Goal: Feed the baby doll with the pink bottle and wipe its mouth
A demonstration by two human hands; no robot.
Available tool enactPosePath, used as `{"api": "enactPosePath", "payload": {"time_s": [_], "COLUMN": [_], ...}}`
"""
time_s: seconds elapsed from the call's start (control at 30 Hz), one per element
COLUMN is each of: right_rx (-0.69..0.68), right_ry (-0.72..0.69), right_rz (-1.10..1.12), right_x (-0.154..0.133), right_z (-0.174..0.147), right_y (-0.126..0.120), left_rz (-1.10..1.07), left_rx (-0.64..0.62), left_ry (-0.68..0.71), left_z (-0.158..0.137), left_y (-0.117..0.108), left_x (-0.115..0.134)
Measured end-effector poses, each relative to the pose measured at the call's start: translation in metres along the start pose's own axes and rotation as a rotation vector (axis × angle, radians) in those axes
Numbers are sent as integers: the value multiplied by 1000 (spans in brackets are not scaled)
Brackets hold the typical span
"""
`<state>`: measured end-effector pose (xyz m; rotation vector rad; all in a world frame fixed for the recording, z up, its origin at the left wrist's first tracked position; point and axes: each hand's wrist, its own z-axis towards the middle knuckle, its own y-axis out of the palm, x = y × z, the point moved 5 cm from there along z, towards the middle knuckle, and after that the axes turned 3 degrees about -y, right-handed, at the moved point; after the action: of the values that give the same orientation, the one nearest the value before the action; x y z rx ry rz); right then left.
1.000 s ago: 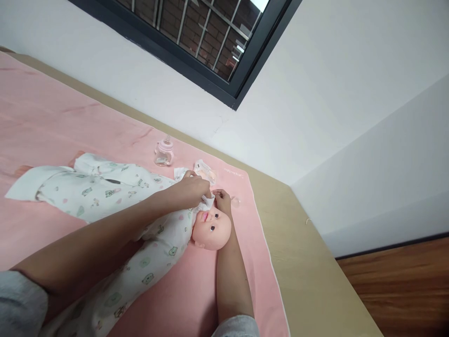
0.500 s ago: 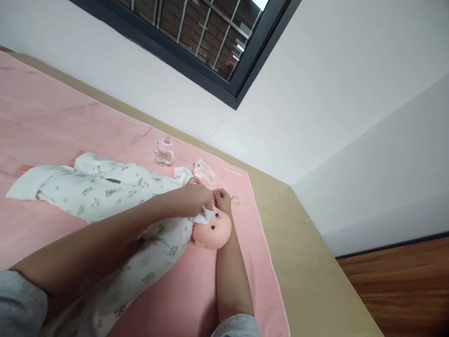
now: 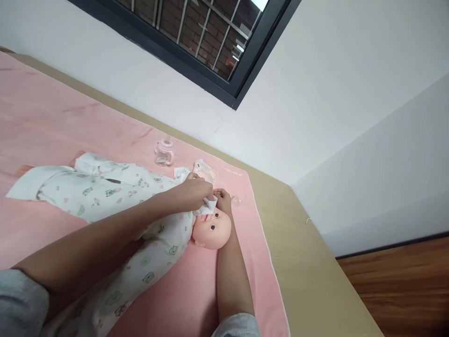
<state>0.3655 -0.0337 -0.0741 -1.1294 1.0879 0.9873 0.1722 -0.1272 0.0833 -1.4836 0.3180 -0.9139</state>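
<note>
A baby doll (image 3: 212, 230) in white printed clothes (image 3: 129, 187) lies on its back, its head by my right forearm. My left hand (image 3: 194, 193) is closed on a white wipe (image 3: 209, 206) just over the doll's mouth and chin. The mouth shows beside the cloth. My right hand (image 3: 222, 200) rests on the far side of the doll's head. Its fingers are loosely curled and slightly apart, with nothing visible in them; the head and cloth partly hide that hand.
A pink mat (image 3: 189, 285) covers much of the wooden tabletop (image 3: 298, 262). Past the doll stand a clear baby bottle (image 3: 163, 152) and a soft white packet (image 3: 204, 171). A small transparent item (image 3: 235, 201) lies right of my right hand. The wall and a dark window frame (image 3: 234, 96) rise behind.
My left hand has shifted slightly away with the wipe, moving it across the doll's mouth toward the far cheek. More of the mouth now shows. The right hand stays put.
</note>
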Motion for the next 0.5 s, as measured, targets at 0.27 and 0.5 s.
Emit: {"api": "enactPosePath", "payload": {"time_s": [0.27,0.5], "right_rx": [-166,-367], "right_ry": [-168,-521], "right_rz": [60,-197], "right_x": [-80,-175], "right_z": [-13,-72], "right_y": [-4,33], "left_rz": [-34,27], "left_rx": [221,200], "left_ry": [-154,-186], "left_z": [-10,-18], "left_y": [-31,-41], "left_x": [-33,-58]}}
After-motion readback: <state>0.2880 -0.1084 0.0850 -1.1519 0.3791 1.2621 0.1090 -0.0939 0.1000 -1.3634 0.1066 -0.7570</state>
